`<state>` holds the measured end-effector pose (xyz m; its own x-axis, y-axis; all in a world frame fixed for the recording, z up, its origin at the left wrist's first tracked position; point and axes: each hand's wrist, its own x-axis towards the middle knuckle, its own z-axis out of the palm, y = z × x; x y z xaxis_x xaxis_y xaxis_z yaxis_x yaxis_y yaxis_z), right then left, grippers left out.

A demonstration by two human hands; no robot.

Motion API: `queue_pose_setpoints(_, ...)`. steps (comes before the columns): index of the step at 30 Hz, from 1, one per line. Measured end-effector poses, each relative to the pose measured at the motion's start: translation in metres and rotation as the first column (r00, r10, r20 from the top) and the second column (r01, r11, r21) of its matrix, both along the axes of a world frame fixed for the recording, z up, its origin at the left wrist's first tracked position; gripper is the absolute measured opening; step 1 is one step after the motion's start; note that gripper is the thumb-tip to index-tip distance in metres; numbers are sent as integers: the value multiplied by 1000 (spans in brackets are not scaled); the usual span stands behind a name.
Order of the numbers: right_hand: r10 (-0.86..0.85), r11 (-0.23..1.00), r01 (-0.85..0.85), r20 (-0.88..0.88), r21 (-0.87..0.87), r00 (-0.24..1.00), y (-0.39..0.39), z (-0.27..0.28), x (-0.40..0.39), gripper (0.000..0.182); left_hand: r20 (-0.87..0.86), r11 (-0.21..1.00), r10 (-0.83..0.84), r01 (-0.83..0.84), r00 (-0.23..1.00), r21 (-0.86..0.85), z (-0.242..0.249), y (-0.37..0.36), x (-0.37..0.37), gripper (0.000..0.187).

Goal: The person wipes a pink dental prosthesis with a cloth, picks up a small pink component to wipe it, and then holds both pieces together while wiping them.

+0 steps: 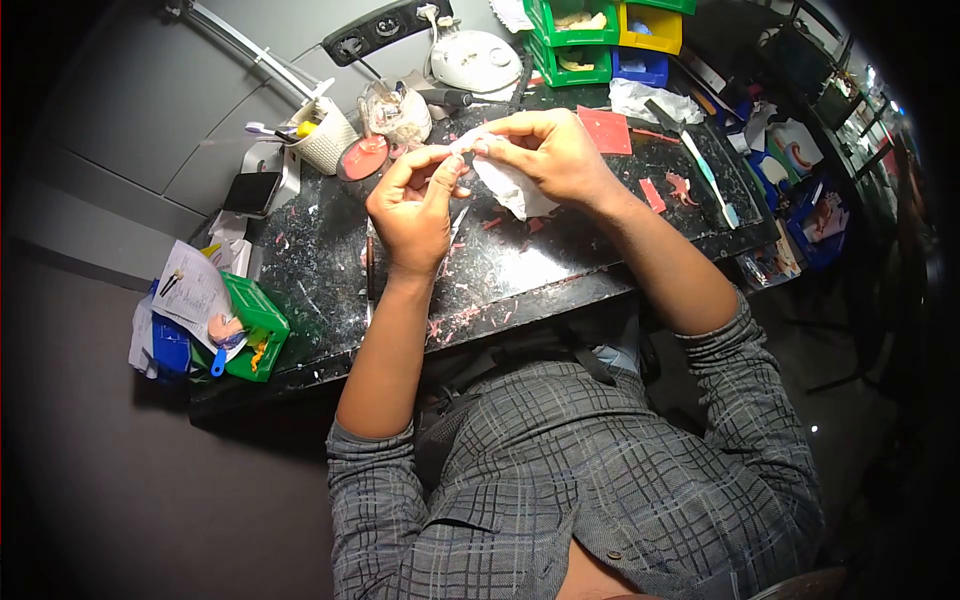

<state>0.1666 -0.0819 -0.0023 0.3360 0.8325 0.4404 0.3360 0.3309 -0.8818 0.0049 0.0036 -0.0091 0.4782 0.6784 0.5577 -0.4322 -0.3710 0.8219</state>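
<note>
Both hands meet over the black worktop (320,290). My right hand (560,160) pinches a crumpled white tissue (508,188), which hangs below its fingers. My left hand (412,215) is closed, thumb against fingers, at a small pale pinkish piece (467,143) between the two hands. The fingers and tissue cover most of that piece, so its kind cannot be made out. Under the hands, pink wax scraps (490,224) lie on the worktop. A thin dark-handled tool (370,268) lies beside my left wrist.
At the back stand a white basket (322,140), a glass jar (400,112), a white device (475,62) and stacked green bins (580,65). Right are a pink wax sheet (605,130) and a toothbrush (706,170). A green bin (258,320) sits at the left edge.
</note>
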Motion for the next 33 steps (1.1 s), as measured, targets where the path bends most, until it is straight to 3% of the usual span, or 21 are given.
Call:
queue_pose_setpoints(16, -39, 994, 36, 20, 101, 999, -1, 1, -1, 21, -21, 1000, 11, -11, 1000, -17, 2, -2, 0, 13)
queue_pose_setpoints(33, -23, 997, 23, 6, 72, 1000, -2, 1, -3, 20, -1, 997, 55, -55, 998, 49, 3, -2, -1, 14)
